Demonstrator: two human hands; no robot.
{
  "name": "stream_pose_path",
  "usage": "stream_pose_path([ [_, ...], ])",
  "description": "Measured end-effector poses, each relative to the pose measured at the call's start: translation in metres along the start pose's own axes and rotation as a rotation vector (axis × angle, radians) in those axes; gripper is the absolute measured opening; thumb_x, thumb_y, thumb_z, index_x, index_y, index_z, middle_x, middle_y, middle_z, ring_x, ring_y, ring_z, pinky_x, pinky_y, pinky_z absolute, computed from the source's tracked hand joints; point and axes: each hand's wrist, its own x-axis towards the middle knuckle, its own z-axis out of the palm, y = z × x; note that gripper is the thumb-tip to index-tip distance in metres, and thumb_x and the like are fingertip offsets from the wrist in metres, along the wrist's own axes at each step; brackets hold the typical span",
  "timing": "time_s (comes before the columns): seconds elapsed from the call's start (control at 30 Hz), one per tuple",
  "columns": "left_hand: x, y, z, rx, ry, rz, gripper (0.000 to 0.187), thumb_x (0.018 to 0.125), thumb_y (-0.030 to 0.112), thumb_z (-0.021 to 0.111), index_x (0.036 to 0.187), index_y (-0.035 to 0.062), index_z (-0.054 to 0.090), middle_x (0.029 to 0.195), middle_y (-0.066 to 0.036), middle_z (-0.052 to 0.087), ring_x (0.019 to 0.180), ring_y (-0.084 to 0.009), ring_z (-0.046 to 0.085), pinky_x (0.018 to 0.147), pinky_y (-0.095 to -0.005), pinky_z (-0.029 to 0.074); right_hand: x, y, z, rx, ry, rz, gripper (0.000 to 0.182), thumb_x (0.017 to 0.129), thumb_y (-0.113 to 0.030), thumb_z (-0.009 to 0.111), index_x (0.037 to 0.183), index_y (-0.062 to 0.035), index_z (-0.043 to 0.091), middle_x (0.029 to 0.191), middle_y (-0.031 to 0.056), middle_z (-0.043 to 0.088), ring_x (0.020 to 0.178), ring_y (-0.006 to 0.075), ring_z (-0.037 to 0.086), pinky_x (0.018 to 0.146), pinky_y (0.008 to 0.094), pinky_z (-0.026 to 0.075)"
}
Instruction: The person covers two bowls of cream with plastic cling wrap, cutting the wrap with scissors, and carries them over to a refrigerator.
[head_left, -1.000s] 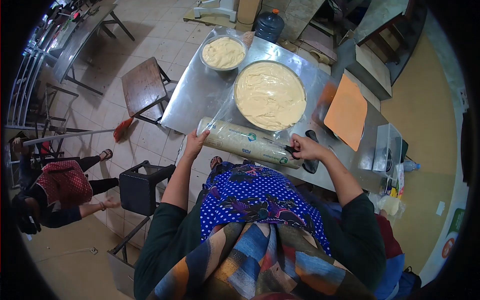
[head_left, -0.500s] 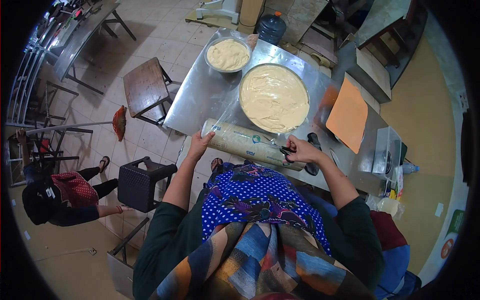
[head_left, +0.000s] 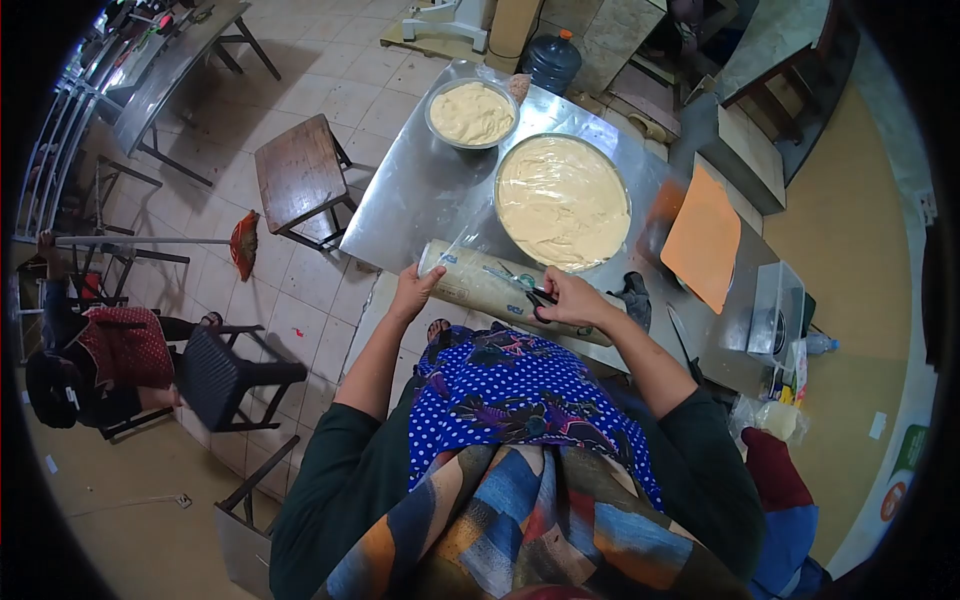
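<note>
A roll of clear plastic film (head_left: 480, 288) lies across the near edge of the metal table. My left hand (head_left: 414, 290) grips its left end, thumb on top. My right hand (head_left: 575, 298) is closed on black-handled scissors (head_left: 541, 300), which lie over the film at the middle of the roll. Behind the roll stands a large round bowl of pale dough (head_left: 563, 200), with film stretched over it. A smaller bowl of pale dough (head_left: 471, 114) is at the back left.
On the metal table (head_left: 400, 215) are an orange sheet (head_left: 702, 238) and a clear plastic box (head_left: 775, 310) at the right. A wooden stool (head_left: 298, 172) stands left. Further left, another person (head_left: 125, 350) holds a long-handled mop and a dark stool (head_left: 215, 380).
My right hand and the scissors have moved left along the roll. At the left, the other person has pulled the dark stool away and tilted it. The view has shifted slightly.
</note>
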Motion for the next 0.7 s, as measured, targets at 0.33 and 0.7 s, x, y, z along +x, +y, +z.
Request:
stream_pose_path([
  [0.33, 0.005, -0.008, -0.004, -0.051, -0.048, -0.012, 0.040, 0.085, 0.033, 0.067, 0.105, -0.0018, 0.062, 0.092, -0.004, 0.065, 0.083, -0.0115, 0.057, 0.076, -0.0263, 0.045, 0.034, -0.046, 0.040, 0.074, 0.151, -0.007, 0.045, 0.064, -0.036, 0.078, 0.065, -0.0057, 0.044, 0.060, 0.0082, 0.050, 0.057, 0.0202, 0.048, 0.053, 0.0342, 0.039],
  [0.7, 0.006, 0.003, -0.011, 0.032, -0.108, -0.051, 0.038, 0.089, 0.033, 0.061, 0.102, -0.0025, 0.063, 0.091, -0.005, 0.065, 0.082, -0.0106, 0.057, 0.074, -0.0261, 0.046, 0.024, -0.065, 0.034, -0.035, 0.132, 0.086, 0.036, 0.067, -0.033, 0.071, 0.076, -0.0041, 0.051, 0.072, 0.0149, 0.059, 0.069, 0.0303, 0.058, 0.059, 0.0383, 0.044],
])
